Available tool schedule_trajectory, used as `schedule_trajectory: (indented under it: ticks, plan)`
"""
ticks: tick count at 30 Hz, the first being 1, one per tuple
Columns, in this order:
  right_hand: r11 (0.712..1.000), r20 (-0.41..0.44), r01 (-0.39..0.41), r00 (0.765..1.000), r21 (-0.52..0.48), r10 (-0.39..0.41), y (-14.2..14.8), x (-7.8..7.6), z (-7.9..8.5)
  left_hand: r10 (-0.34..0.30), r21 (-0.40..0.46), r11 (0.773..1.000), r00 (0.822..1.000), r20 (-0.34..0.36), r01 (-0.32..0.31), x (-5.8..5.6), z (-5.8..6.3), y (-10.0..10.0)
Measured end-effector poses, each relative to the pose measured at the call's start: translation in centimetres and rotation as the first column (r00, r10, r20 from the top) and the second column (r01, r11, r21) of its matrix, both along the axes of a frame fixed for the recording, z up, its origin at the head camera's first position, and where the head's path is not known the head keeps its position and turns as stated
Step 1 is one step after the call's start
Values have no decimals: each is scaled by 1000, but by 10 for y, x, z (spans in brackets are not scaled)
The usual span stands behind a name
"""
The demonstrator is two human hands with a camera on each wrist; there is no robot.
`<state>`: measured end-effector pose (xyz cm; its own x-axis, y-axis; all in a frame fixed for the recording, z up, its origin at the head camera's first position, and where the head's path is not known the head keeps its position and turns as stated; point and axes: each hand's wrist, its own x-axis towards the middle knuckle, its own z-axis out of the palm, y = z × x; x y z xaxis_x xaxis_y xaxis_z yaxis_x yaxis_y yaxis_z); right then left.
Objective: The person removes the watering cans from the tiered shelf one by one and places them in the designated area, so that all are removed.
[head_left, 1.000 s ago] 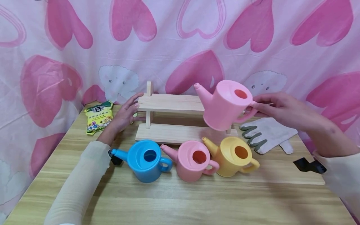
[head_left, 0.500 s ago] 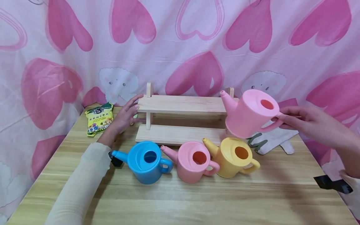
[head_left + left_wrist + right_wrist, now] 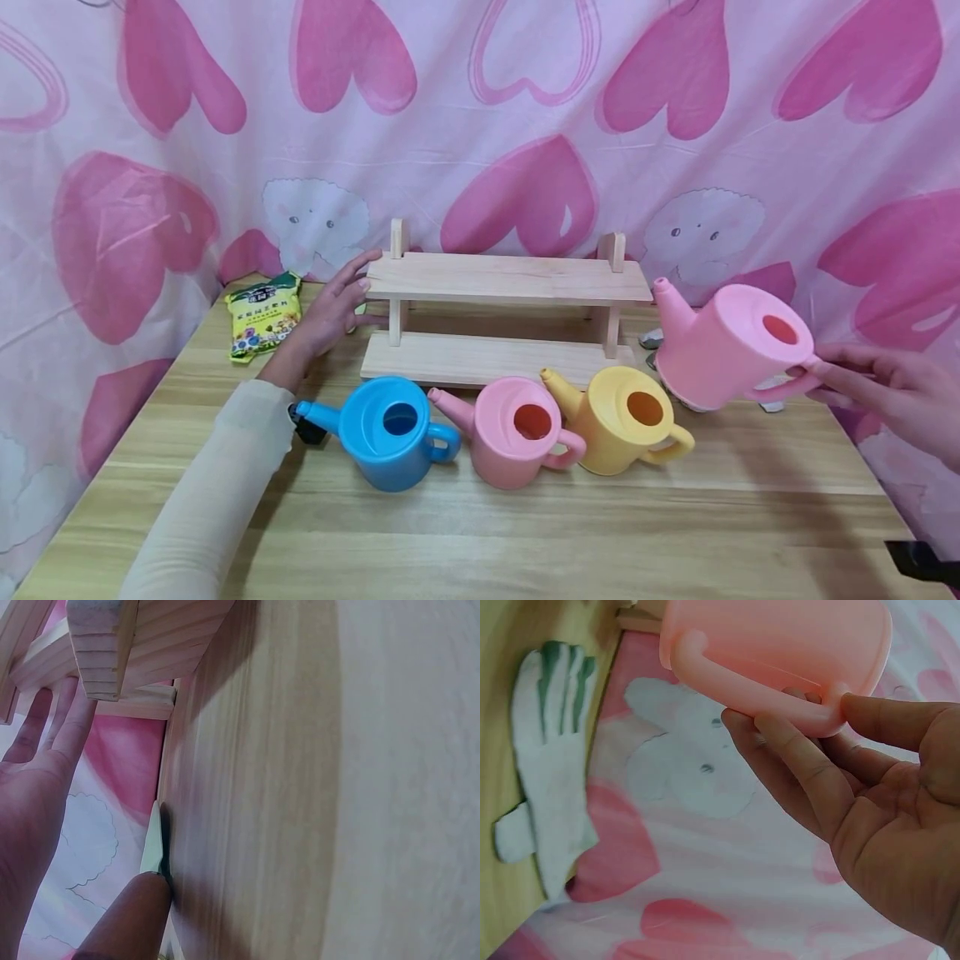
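My right hand (image 3: 892, 392) pinches the handle of a pink watering can (image 3: 723, 346) at the right, its spout pointing left. In the right wrist view the fingers lie under the handle (image 3: 757, 697) and the thumb is pressed on it. At the left end of a two-tier wooden shelf (image 3: 510, 279), my left hand (image 3: 326, 317) touches the upper board with outstretched fingers. In front of the shelf stand a blue watering can (image 3: 386, 467), a second pink watering can (image 3: 502, 462) and a yellow watering can (image 3: 607, 450), in a row.
A yellow and green bag (image 3: 262, 321) with printed flowers lies at the back left. A white glove (image 3: 555, 772) with green on its fingers lies on the wooden table (image 3: 525, 550), mostly hidden behind the held can in the head view. A pink heart-patterned curtain (image 3: 450, 167) hangs behind.
My right hand has carried the pink watering can right and lower, from before the shelf's right end to beside it, over the glove. The left hand has stayed at the shelf.
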<state>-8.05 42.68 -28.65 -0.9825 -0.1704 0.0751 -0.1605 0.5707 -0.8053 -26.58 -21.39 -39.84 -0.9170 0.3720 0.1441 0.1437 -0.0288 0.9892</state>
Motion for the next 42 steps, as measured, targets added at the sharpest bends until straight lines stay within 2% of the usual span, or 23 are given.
schedule_trajectory:
  ticks: [5,7,11,15,19,21,26,32,39,42]
  plan:
    - [994,95,31,995,109,-41,6,10,-12,4,-2,1000,1000,-1,-4,-1,-1,0]
    - [993,119,19,992,114,-33,7,13,-17,7,-4,1000,1000,-1,-7,-1,-2,0]
    - [997,169,-42,985,65,30,10,19,-26,10,-8,1000,1000,-1,-10,-2,-2,-1]
    - [995,245,-95,966,40,82,12,23,-33,11,-14,1000,1000,-4,-11,-2,-1,-1]
    - [986,226,-166,960,-26,168,11,26,-40,13,-15,1000,1000,-3,-13,-2,-1,-1]
    - [983,208,-181,961,-32,183,10,27,-43,13,-14,1000,1000,-2,-13,-2,-1,-1]
    - [990,230,-137,965,41,124,2,29,-45,13,-10,1000,1000,0,-13,-1,-1,0]
    - [992,285,-71,958,103,39,-10,27,-47,14,-11,1000,1000,1,-14,-1,-1,0]
    - [994,303,-85,951,72,59,-14,28,-52,12,-13,1000,1000,3,-12,-1,0,0]
    - [992,322,-77,946,99,42,-15,28,-53,14,-11,1000,1000,4,-14,-1,0,0]
